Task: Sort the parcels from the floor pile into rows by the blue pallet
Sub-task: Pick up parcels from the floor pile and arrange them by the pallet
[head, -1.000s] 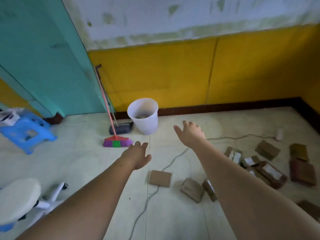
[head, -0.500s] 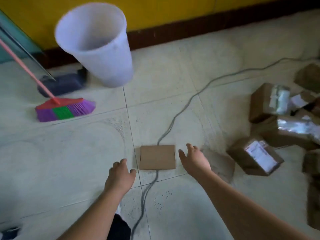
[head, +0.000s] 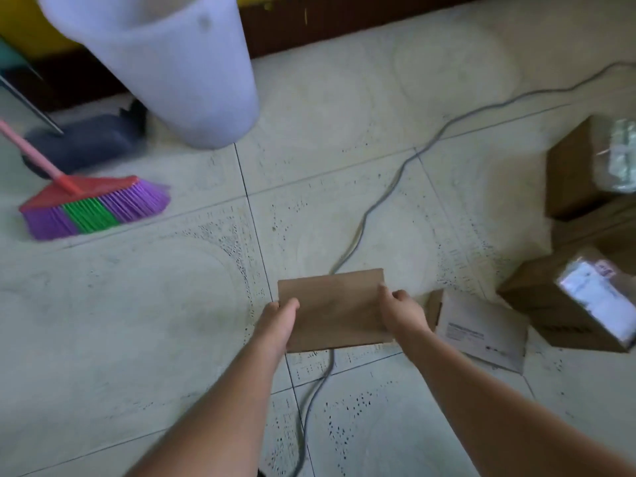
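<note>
The frame is filled by a pale tiled floor, speckled with dark flecks and crossed by dark grout lines. At the top left a white plastic bin is seen, blurred, standing on the tiles in front of a dark skirting board. Just left of the bin a dark dustpan lies on the floor, and nearer the camera a broom head with purple and green bristles and a red cap is rested on the tiles, its pink handle running off the left edge. On the right side a pile of brown cardboard parcels is gathered, some bearing shiny taped labels; just beside them a flat grey mailer lies on the floor. A grey cable is trailed from the upper right down across the tiles and passes under the flat brown parcel, which is placed low in the centre of the view, near the mailer. This parcel is gripped at both short edges: the left hand is closed on its left edge with the thumb laid on top, and the right hand is closed on its right edge likewise. Whether the parcel is touching the floor cannot be told.
</note>
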